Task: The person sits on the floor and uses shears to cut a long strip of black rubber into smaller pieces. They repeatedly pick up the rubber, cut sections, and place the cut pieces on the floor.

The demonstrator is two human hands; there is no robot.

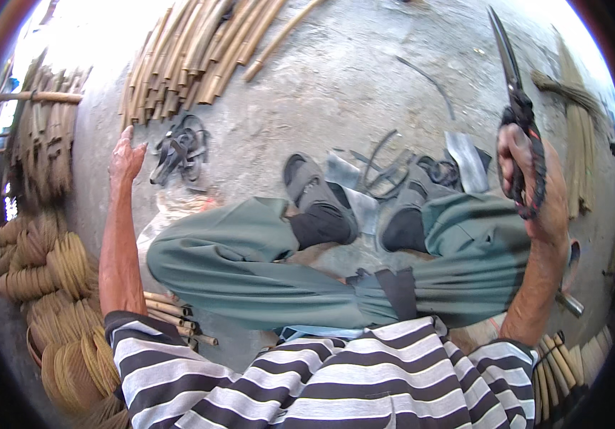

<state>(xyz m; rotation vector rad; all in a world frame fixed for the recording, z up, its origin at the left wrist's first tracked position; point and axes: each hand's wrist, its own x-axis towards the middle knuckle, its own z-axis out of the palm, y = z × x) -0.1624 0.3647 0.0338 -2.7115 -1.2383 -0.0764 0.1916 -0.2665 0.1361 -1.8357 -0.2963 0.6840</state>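
In the head view, the left hand (127,159) is loosely open with nothing in its grip, forefinger pointing ahead to the cut ends of a pile of bamboo poles (200,50). The fingertip is just beside the nearest pole; whether it touches cannot be told. Near this hand, to its right, lies a tangle of black rubber-like strips (181,151) on the concrete floor (350,86). To its left, a stack of bamboo lengths (44,146) leans upright behind a horizontal pole (41,96). Behind it, beyond the forearm, sit coiled tan bundles (78,268).

The right hand (529,170), well apart from the left, is curled firmly around the black-wrapped handles of a pair of long-bladed shears (508,53). The blades point forward from the fist, lying close together. Left of this hand, a grey-white strip (467,161) lies near the sandalled foot (413,196), with a loose black band (386,171) further left. To its right, a bundle of thin stalks (570,91) rests near tan slats (579,154).
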